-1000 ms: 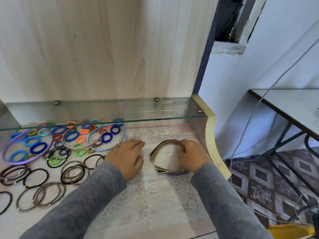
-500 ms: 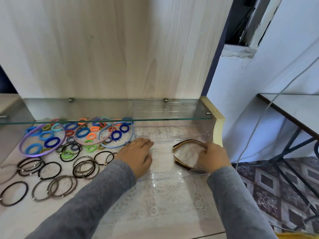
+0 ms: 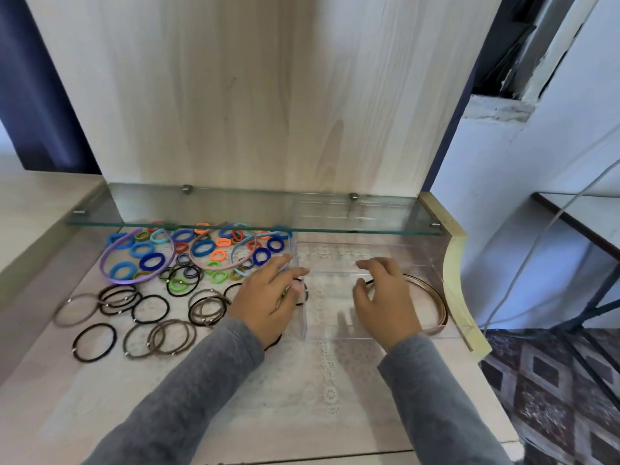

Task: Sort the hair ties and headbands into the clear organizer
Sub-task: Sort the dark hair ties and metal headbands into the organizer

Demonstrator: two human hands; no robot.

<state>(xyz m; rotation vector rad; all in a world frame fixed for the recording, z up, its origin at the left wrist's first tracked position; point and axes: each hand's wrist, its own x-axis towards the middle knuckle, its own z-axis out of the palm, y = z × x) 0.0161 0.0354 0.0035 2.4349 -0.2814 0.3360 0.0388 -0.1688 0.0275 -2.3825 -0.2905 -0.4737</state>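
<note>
The clear organizer (image 3: 335, 330) stands on the lace mat under the glass shelf. Stacked thin headbands (image 3: 436, 307), black, gold and brown, lie at its right end. My right hand (image 3: 385, 300) hovers over the organizer with fingers spread and loosely bent, holding nothing; the headbands' left part runs under it. My left hand (image 3: 268, 297) rests with straight fingers on the organizer's left wall. Left of it lie a purple headband (image 3: 110, 266), a pink headband (image 3: 198, 260), a light blue headband (image 3: 241, 246), several coloured hair ties (image 3: 204, 248) and black and brown elastic ties (image 3: 149, 308).
A glass shelf (image 3: 235, 226) hangs low over the back of the desk, above the coloured ties and the organizer's rear. A wooden panel (image 3: 251, 95) rises behind. The desk's cream right edge (image 3: 453, 263) borders a drop to patterned floor; a white cable (image 3: 536, 243) hangs there.
My right hand slid the stacked headbands to the organizer's right end, then let go and drew back left. My left hand stayed on the left wall. The view shifted.
</note>
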